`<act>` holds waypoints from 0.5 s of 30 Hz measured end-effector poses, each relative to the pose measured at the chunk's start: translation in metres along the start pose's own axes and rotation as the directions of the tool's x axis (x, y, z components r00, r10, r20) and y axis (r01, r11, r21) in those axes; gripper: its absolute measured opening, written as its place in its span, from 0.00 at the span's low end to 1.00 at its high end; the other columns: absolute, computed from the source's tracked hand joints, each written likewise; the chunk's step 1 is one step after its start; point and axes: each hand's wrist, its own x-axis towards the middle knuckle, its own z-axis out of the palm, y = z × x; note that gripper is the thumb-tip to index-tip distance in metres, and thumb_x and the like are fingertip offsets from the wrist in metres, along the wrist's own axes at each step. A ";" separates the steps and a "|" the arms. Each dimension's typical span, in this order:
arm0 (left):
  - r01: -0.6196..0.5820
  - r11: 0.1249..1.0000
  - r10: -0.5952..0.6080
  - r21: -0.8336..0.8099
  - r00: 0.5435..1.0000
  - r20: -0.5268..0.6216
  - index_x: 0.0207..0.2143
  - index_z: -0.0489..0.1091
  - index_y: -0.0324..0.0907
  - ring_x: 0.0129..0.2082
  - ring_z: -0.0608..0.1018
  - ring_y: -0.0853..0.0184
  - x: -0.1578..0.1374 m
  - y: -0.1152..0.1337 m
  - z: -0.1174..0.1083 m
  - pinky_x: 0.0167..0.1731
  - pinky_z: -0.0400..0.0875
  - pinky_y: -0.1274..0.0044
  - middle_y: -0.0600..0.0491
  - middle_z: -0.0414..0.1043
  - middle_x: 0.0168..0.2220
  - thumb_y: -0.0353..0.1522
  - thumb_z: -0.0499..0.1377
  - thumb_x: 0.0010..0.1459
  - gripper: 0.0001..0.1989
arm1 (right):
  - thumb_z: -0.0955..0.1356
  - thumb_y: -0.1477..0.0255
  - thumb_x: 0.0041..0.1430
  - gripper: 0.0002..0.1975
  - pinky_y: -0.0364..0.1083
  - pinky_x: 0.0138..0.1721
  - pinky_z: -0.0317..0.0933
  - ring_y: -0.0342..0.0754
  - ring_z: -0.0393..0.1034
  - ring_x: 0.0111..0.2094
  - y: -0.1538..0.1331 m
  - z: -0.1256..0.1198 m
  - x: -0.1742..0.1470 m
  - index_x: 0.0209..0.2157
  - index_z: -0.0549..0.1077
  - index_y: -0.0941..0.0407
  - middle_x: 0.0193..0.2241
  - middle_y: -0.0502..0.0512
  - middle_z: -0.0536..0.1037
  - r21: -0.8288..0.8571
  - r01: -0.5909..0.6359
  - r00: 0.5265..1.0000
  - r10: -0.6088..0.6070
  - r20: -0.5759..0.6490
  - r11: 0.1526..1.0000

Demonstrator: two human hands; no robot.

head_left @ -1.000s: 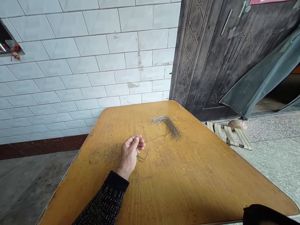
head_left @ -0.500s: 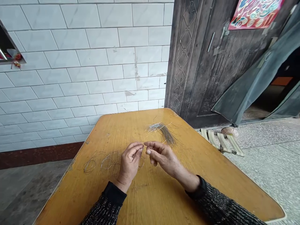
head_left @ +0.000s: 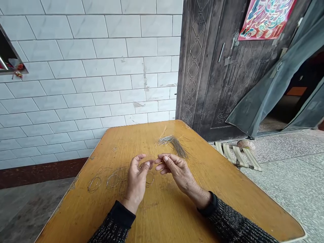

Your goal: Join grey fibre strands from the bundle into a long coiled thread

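Observation:
Above the wooden table [head_left: 162, 216], my left hand [head_left: 136, 180] pinches a hair-thin wire [head_left: 154, 161] between thumb and a finger, its index finger raised and curved. Opposite it, my right hand [head_left: 178, 172] has thumb and index pressed together on the same wire, the other fingers loosely curled. Little of the wire shows between the fingertips. Left of my hands lie several thin wire loops, among them a leftmost coil [head_left: 89, 187] and a second coil [head_left: 107, 184]; one more is partly behind my left hand. Beyond my right hand rests a bundle of thin wires [head_left: 179, 147].
A small wire scrap [head_left: 115, 149] lies at the table's far left. Behind the table stands a tiled wall [head_left: 101, 81], with a dark carved door [head_left: 199, 84] to the right. A striped folding stool [head_left: 239, 155] is on the floor by the table's right edge.
My left index finger has lifted away from the thumb, opening that hand's shape. My right thumb has closed against its index finger. The view has tilted slightly upward.

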 end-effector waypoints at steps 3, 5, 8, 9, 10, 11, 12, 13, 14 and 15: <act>0.149 0.967 -0.154 -0.206 0.988 -0.010 0.33 0.66 0.40 0.33 0.75 0.69 0.003 -0.001 -0.001 0.38 0.68 0.75 0.53 0.70 0.33 0.32 0.66 0.41 0.16 | 0.66 0.59 0.53 0.15 0.41 0.27 0.65 0.41 0.72 0.24 -0.001 -0.002 -0.002 0.35 0.73 0.57 0.25 0.53 0.77 -0.033 0.017 0.997 -0.015 0.080 0.999; 0.216 0.954 -0.212 -0.207 0.976 0.042 0.32 0.67 0.40 0.31 0.74 0.70 0.004 -0.001 -0.002 0.34 0.67 0.77 0.53 0.70 0.32 0.33 0.67 0.40 0.16 | 0.65 0.59 0.54 0.16 0.41 0.26 0.64 0.40 0.71 0.22 -0.001 -0.002 -0.003 0.35 0.73 0.57 0.23 0.51 0.76 -0.047 0.014 0.993 -0.009 0.119 0.999; 0.231 0.965 -0.223 -0.121 0.972 0.072 0.33 0.69 0.40 0.30 0.73 0.71 0.003 -0.002 -0.003 0.28 0.65 0.80 0.53 0.70 0.30 0.35 0.66 0.42 0.15 | 0.65 0.59 0.54 0.16 0.40 0.24 0.63 0.39 0.69 0.21 0.001 -0.003 -0.003 0.35 0.73 0.57 0.22 0.50 0.75 -0.047 -0.008 0.990 0.015 0.139 0.999; 0.225 0.968 -0.219 -0.114 0.974 0.064 0.33 0.69 0.40 0.30 0.73 0.71 0.003 -0.002 -0.002 0.28 0.65 0.80 0.54 0.70 0.31 0.35 0.66 0.41 0.16 | 0.65 0.58 0.54 0.16 0.40 0.24 0.63 0.39 0.68 0.20 0.001 -0.004 -0.003 0.36 0.73 0.57 0.22 0.50 0.75 -0.043 -0.015 0.990 0.021 0.141 0.999; 0.226 0.967 -0.221 -0.120 0.974 0.057 0.33 0.69 0.41 0.31 0.72 0.71 0.002 -0.001 -0.002 0.28 0.65 0.80 0.54 0.70 0.32 0.35 0.67 0.41 0.16 | 0.65 0.58 0.54 0.16 0.40 0.23 0.62 0.38 0.67 0.20 0.001 -0.004 -0.003 0.36 0.73 0.57 0.22 0.49 0.75 -0.042 -0.018 0.990 0.023 0.142 0.999; 0.234 0.963 -0.229 -0.137 0.972 0.053 0.33 0.69 0.42 0.31 0.72 0.71 0.002 -0.001 -0.002 0.29 0.65 0.80 0.54 0.69 0.33 0.35 0.67 0.40 0.16 | 0.65 0.58 0.55 0.16 0.40 0.23 0.62 0.38 0.67 0.19 0.000 -0.005 -0.003 0.36 0.73 0.57 0.22 0.49 0.74 -0.045 -0.013 0.989 0.019 0.144 0.999; 0.249 0.956 -0.243 -0.155 0.968 0.061 0.33 0.69 0.42 0.32 0.72 0.71 0.002 -0.001 -0.001 0.30 0.66 0.79 0.54 0.69 0.33 0.35 0.67 0.40 0.17 | 0.64 0.59 0.55 0.16 0.40 0.23 0.62 0.38 0.67 0.20 -0.001 -0.005 -0.003 0.36 0.73 0.57 0.22 0.49 0.74 -0.053 0.001 0.989 0.007 0.150 0.999; 0.268 0.950 -0.257 -0.162 0.963 0.084 0.33 0.69 0.41 0.31 0.72 0.71 0.001 0.000 0.000 0.31 0.66 0.79 0.54 0.69 0.33 0.35 0.67 0.40 0.16 | 0.64 0.59 0.56 0.16 0.40 0.24 0.61 0.38 0.66 0.20 -0.002 -0.006 -0.004 0.37 0.73 0.57 0.21 0.49 0.74 -0.062 0.022 0.987 -0.012 0.163 0.998; 0.277 0.950 -0.262 -0.144 0.958 0.115 0.32 0.69 0.41 0.31 0.72 0.71 0.001 0.000 0.001 0.31 0.66 0.79 0.53 0.69 0.32 0.36 0.67 0.41 0.15 | 0.64 0.59 0.56 0.16 0.40 0.24 0.61 0.38 0.66 0.20 -0.004 -0.006 -0.004 0.37 0.72 0.57 0.21 0.49 0.73 -0.073 0.047 0.983 -0.033 0.181 0.996; 0.276 0.954 -0.258 -0.113 0.954 0.154 0.31 0.69 0.40 0.30 0.72 0.71 0.000 0.000 0.001 0.31 0.66 0.78 0.53 0.69 0.30 0.38 0.66 0.42 0.15 | 0.63 0.60 0.57 0.16 0.40 0.24 0.61 0.38 0.66 0.20 -0.006 -0.007 -0.005 0.37 0.72 0.57 0.21 0.49 0.73 -0.082 0.071 0.978 -0.053 0.203 0.994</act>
